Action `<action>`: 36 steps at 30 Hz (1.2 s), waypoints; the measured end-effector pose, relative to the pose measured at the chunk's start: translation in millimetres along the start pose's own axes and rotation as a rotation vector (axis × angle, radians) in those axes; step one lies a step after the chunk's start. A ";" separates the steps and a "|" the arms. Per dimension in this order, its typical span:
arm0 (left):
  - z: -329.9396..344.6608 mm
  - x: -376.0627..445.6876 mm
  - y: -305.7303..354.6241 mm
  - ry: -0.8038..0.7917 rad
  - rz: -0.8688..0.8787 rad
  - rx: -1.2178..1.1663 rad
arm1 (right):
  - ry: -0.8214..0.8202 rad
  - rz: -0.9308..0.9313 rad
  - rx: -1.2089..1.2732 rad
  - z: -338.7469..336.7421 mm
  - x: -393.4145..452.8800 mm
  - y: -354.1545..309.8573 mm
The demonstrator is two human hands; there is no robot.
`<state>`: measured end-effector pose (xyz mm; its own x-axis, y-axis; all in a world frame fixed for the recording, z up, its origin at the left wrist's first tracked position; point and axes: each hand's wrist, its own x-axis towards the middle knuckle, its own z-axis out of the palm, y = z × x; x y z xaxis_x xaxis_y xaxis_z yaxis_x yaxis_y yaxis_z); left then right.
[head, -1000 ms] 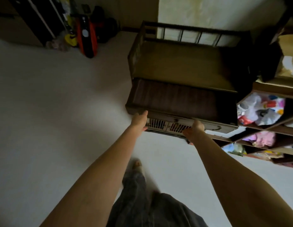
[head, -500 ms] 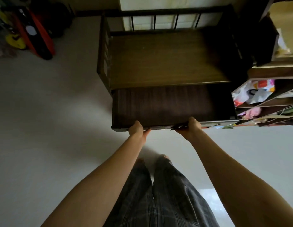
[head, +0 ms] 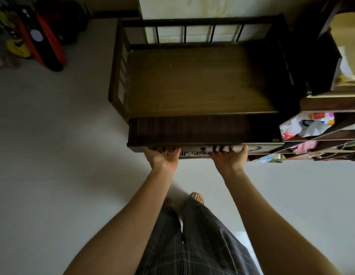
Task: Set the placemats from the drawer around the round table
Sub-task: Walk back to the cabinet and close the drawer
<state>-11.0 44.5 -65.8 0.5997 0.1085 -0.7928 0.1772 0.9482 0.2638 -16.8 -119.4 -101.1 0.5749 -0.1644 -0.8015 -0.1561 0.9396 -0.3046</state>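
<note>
A dark wooden drawer (head: 194, 129) stands partly pulled out of a low wooden cabinet (head: 192, 82). Its inside shows a dark ribbed brown surface; I cannot tell whether that is a placemat or the drawer bottom. My left hand (head: 162, 157) lies flat against the left part of the drawer front (head: 258, 148), fingers up to its top edge. My right hand (head: 229, 158) presses the front near its middle the same way. Neither hand holds anything. No round table is in view.
An open shelf unit (head: 321, 139) with plastic bags (head: 307, 126) and cloth adjoins the cabinet on the right. A red and black object (head: 45, 46) and yellow items lean by the far left wall. Pale floor surrounds my legs and bare feet (head: 196, 197).
The drawer shows less of its inside than half a second ago; it has slid inward. Both hands changed from gripping the front edge to lying flat against the front.
</note>
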 end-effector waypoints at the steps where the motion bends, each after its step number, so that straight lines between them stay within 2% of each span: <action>1: -1.7 0.5 -3.1 -0.038 0.014 -0.056 | -0.015 -0.010 0.048 -2.5 1.1 1.9; 6: 11.9 7.8 -10.8 -0.141 0.055 -0.128 | -0.103 -0.013 0.081 15.7 -2.2 -3.2; 10: 32.8 11.8 -8.8 -0.076 0.043 -0.082 | -0.165 0.032 0.101 24.6 8.2 -11.9; 16: 54.7 34.3 -4.3 -0.070 0.019 -0.043 | -0.139 0.103 0.139 49.6 30.7 -27.4; 24: 80.8 58.3 12.9 -0.099 -0.002 0.121 | -0.218 0.150 -0.053 91.6 46.8 -45.8; 29: 75.6 59.2 17.2 -0.069 -0.094 0.209 | -0.101 0.169 -0.114 94.5 48.6 -48.6; 31: 75.6 55.4 22.1 0.029 -0.091 0.311 | -0.046 0.151 -0.131 94.7 47.4 -49.7; 32: 75.0 53.8 24.4 0.087 -0.087 0.435 | -0.009 0.153 -0.161 94.6 47.6 -49.8; 34: 71.2 48.2 26.9 0.123 -0.076 0.849 | 0.050 0.133 -0.292 94.8 48.3 -50.8; 36: 64.0 40.0 27.9 0.073 -0.043 1.296 | 0.076 0.133 -0.507 92.2 41.9 -52.0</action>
